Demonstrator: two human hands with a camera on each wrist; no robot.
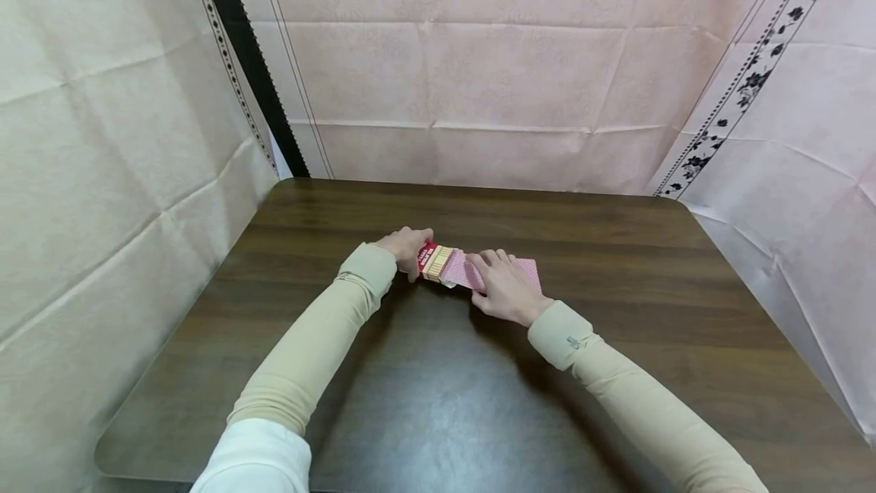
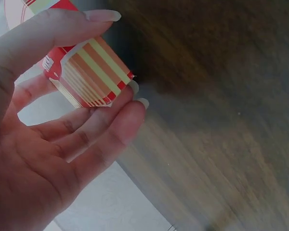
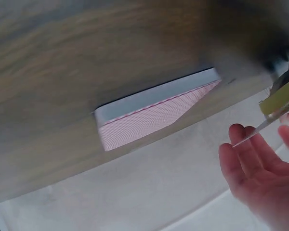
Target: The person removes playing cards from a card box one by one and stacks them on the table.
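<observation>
My left hand [image 1: 407, 246] grips a playing-card box [image 1: 435, 261] with a red label and cream stripes. In the left wrist view, the thumb lies over the box [image 2: 96, 72] and the fingers are under it. Pink-patterned playing cards [image 1: 460, 270] lie between the box and my right hand [image 1: 506, 287], which seems to pinch them. In the right wrist view, a thin edge meets the fingertips of the right hand [image 3: 257, 168]; the rest is cut off by the frame. A deck of pink-backed cards [image 3: 156, 115] lies on the table, beyond that hand.
The dark wooden table [image 1: 424, 402] has rounded corners. Creased pale cloths [image 1: 493, 82] hang behind it and at both sides, with a black strip [image 1: 253, 59] at the back left.
</observation>
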